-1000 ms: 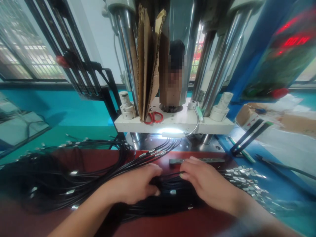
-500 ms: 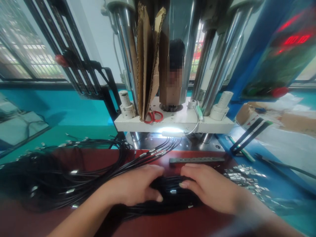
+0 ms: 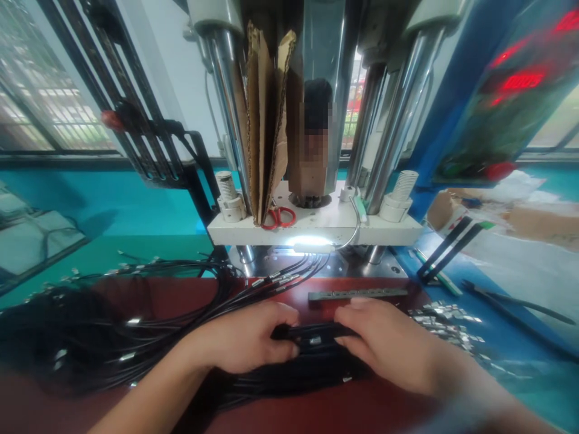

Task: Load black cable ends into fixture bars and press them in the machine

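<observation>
Between my two hands runs a bundle of black cables (image 3: 316, 357), with a small silver metal piece (image 3: 315, 340) showing on top. My left hand (image 3: 256, 337) grips the bundle from the left, thumb and fingers wrapped round it. From the other side my right hand (image 3: 384, 337) is closed on the same bundle, thumb towards me. More black cables lie beneath, on the red-brown work surface (image 3: 344, 410). Just beyond my hands lies a dark slotted metal bar (image 3: 357, 294).
Ahead stands a press with a white plate (image 3: 371, 229), lit by a lamp (image 3: 312, 244); cables with metal ends run under it. Red-handled scissors (image 3: 279, 217) lie on the plate. A large cable heap (image 3: 54, 331) is left; metal pieces (image 3: 446, 322) and pliers (image 3: 493, 294) are right.
My left thumb and fingers have closed round the cables, and my right hand has tightened on them. The bundle is slightly raised. The view has shifted a little, and the red display digits differ.
</observation>
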Available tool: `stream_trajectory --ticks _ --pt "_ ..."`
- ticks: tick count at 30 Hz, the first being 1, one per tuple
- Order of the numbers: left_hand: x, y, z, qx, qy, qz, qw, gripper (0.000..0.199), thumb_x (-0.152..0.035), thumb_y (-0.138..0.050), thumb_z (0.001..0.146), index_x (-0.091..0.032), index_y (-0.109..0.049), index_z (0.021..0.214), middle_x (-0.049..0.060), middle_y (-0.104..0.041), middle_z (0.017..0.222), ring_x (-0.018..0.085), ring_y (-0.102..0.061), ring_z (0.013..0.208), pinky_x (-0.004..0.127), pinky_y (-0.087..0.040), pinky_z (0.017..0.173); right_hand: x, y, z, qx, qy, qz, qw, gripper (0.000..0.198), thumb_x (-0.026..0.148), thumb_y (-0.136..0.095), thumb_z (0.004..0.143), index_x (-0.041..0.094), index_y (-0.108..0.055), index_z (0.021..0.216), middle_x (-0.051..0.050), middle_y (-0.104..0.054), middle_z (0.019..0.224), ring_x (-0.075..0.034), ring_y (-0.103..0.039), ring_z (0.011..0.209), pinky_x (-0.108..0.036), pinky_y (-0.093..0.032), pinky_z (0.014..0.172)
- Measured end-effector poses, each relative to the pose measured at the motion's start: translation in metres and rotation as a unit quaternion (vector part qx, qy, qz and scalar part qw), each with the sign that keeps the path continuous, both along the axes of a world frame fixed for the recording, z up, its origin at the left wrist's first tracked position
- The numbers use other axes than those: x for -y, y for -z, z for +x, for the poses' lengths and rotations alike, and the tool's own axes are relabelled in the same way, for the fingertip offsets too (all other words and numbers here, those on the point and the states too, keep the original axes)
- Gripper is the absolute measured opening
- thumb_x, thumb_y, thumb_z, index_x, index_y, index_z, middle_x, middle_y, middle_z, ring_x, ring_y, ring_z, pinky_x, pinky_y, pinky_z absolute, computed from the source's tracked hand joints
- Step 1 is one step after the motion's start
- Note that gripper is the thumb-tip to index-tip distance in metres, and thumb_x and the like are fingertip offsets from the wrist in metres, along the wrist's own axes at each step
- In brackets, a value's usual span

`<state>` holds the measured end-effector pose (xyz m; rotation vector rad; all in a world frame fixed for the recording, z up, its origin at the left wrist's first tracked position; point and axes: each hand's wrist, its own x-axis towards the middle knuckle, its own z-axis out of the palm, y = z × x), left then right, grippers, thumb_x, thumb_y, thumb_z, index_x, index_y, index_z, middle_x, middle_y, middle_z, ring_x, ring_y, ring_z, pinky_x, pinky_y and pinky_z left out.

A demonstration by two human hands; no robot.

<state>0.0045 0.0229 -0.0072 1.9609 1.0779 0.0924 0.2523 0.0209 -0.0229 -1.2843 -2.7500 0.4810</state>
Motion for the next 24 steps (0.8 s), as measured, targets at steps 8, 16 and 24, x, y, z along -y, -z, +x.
stream_trajectory --ticks 8,16,24 --pt "0.015 0.016 0.052 0.138 -0.071 -0.09 0.984 0.021 -0.037 -0.055 0.085 -0.021 -0.052 0.097 -0.001 -0.061 0.076 0.013 -0.054 0.059 0.024 -0.04 0.053 0.016 -0.009 -0.011 0.103 -0.043 0.082 0.99 0.026 0.008 -0.051 0.081 0.012 -0.066 0.101 -0.011 -0.07 0.089 -0.029 -0.064 0.086 -0.049 -0.047 0.085" --pt "0.031 0.026 0.043 0.358 -0.116 -0.269 0.887 0.015 -0.027 -0.057 0.086 -0.013 -0.062 0.091 0.003 -0.064 0.074 0.012 -0.057 0.061 0.024 -0.039 0.059 0.058 -0.003 0.013 -0.264 0.01 -0.167 0.95 0.02 0.029 -0.062 0.083 0.037 -0.071 0.098 0.0 -0.072 0.094 -0.022 -0.066 0.085 -0.032 -0.053 0.079" --pt "0.033 0.042 0.042 0.445 -0.215 -0.273 0.825 0.015 -0.02 -0.072 0.075 -0.013 -0.065 0.087 0.005 -0.068 0.079 0.016 -0.061 0.073 0.029 -0.04 0.076 0.024 -0.009 0.007 -0.453 0.085 -0.216 0.861 0.034 0.031 -0.065 0.084 0.022 -0.058 0.116 -0.007 -0.066 0.11 -0.02 -0.064 0.095 -0.035 -0.051 0.086"
